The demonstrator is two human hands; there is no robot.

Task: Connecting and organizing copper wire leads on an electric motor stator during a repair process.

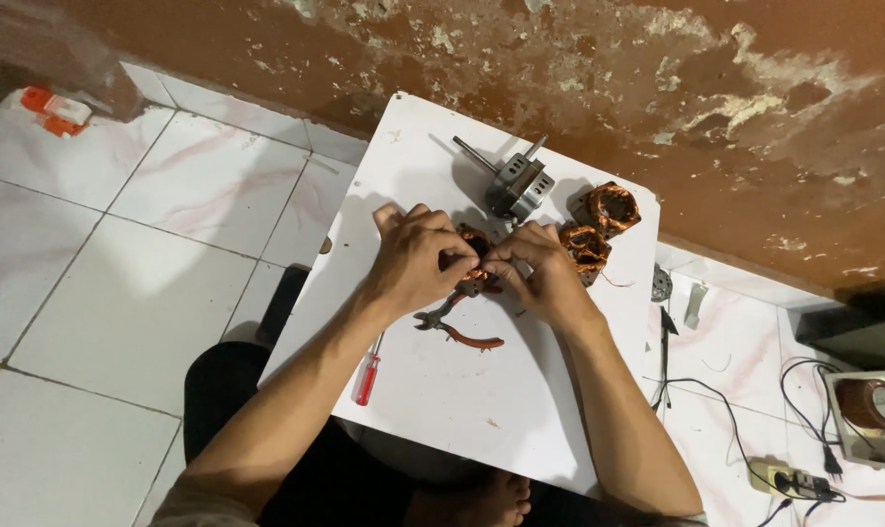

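Together, both hands, left [413, 259] and right [540, 268], pinch a copper-wound coil [476, 244] over the white board [442, 390].

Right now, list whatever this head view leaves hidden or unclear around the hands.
- Copper coil piece: mostly covered by left hand and right hand.
- Pliers: jaws hidden under the hands.
- Screwdriver: tip behind the left forearm.
- Meter box: cut off by the right edge.

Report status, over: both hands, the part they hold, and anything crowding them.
Left hand and right hand closed together on a copper-wound coil. Pliers lying just beneath. Two more coils and a metal motor close behind.
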